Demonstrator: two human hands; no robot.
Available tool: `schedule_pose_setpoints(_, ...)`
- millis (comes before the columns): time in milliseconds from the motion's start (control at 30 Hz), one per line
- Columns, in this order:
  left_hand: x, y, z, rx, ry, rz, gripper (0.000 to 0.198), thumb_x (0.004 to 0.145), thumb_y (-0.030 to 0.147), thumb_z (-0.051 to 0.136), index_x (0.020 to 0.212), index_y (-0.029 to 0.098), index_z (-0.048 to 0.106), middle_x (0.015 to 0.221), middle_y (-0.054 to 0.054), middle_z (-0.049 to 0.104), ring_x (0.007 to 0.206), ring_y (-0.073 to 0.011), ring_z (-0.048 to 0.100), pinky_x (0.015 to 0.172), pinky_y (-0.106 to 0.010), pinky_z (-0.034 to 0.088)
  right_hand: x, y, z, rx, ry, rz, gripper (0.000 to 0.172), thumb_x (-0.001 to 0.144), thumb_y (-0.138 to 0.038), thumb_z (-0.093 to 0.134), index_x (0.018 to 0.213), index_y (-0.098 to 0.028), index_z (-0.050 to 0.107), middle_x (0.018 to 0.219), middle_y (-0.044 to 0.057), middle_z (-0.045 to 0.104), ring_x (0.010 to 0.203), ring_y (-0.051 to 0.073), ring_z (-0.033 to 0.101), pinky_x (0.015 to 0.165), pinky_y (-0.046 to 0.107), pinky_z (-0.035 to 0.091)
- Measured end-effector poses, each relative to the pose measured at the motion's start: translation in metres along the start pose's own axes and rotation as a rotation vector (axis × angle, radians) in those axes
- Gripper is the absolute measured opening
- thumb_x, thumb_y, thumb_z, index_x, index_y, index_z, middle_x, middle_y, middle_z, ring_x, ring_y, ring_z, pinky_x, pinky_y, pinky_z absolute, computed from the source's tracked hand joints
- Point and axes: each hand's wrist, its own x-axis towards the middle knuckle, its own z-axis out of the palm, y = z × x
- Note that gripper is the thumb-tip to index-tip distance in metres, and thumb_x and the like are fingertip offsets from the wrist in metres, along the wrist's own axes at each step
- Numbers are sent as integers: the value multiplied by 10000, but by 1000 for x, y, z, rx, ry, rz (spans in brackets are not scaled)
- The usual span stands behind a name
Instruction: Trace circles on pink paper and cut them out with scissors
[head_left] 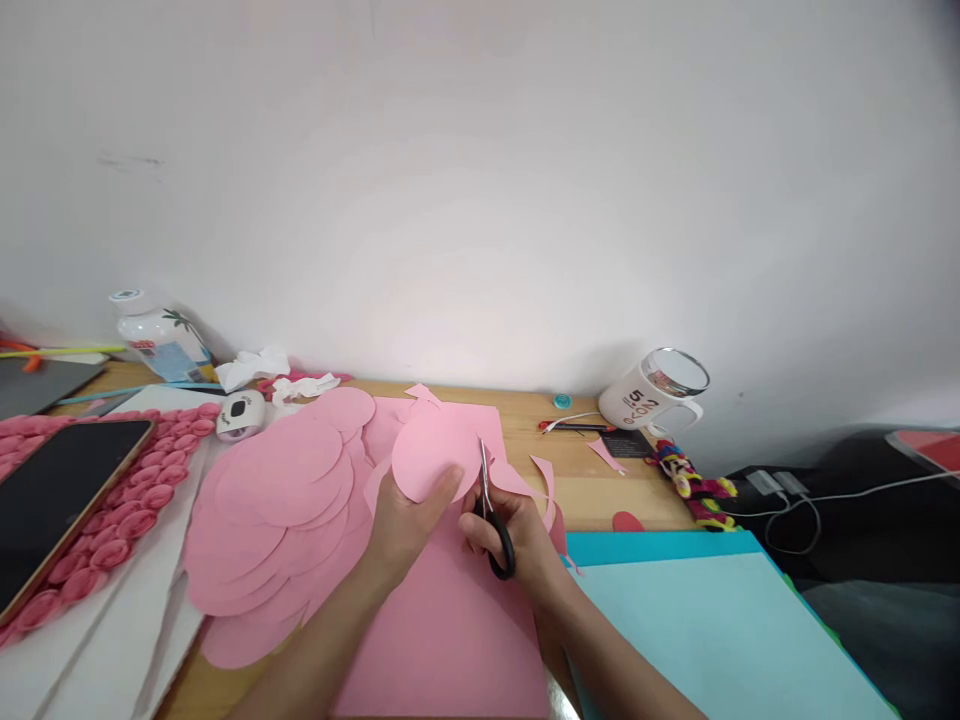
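Because the right hand (521, 532) grips the scissors (484, 482) close against the pink disc (427, 452), which the left hand (407, 522) pinches above the pink sheet (442, 645), a hurried turn of either hand might notch the disc's round edge.

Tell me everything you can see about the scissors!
The scissors have black handles that look like plastic and slim, shiny blades that look like metal. The right hand holds them, its fingers hiding part of the handles. The blades point up toward the wall, at the right edge of the pink circle in the left hand. How far open they are is too small to tell.
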Motion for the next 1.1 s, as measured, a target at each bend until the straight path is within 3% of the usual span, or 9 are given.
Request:
schedule_pose_setpoints(167, 2, -1, 0, 38, 30, -11, 221, 679, 345, 633, 756, 138, 643, 705, -45, 678, 678, -187, 634, 564, -250, 513, 0, 1, 0, 1, -8, -18, 326, 664, -414, 671, 566, -181, 466, 446, -59, 422, 425, 77, 384, 436, 217, 304)
schedule_pose_setpoints(633, 3, -4, 0, 92, 74, -40, 270, 659, 401, 627, 635, 133, 599, 595, -35, 629, 578, -169, 596, 466, -227, 462, -1, 1, 0, 5, 12, -9, 299, 664, -378, 682, 585, -175, 476, 470, -58, 425, 444, 79, 390, 447, 217, 311)
schedule_pose_setpoints(800, 3, -3, -1, 83, 75, -33, 270, 605, 347, 663, 748, 118, 648, 709, -68, 685, 677, -213, 642, 543, -268, 522, 2, 4, -4, 52, 21, -25, 270, 619, -335, 726, 743, -167, 554, 536, -63, 408, 503, 77, 332, 470, 215, 258)
schedule_pose_setpoints(1100, 2, 1, -1, 48, 35, -15, 319, 623, 341, 654, 843, 109, 657, 786, -86, 705, 740, -231, 658, 613, -303, 550, 3, 4, -6, 84, -5, -45, 297, 591, -323, 759, 712, -162, 541, 552, -67, 382, 501, 64, 279, 460, 212, 207)
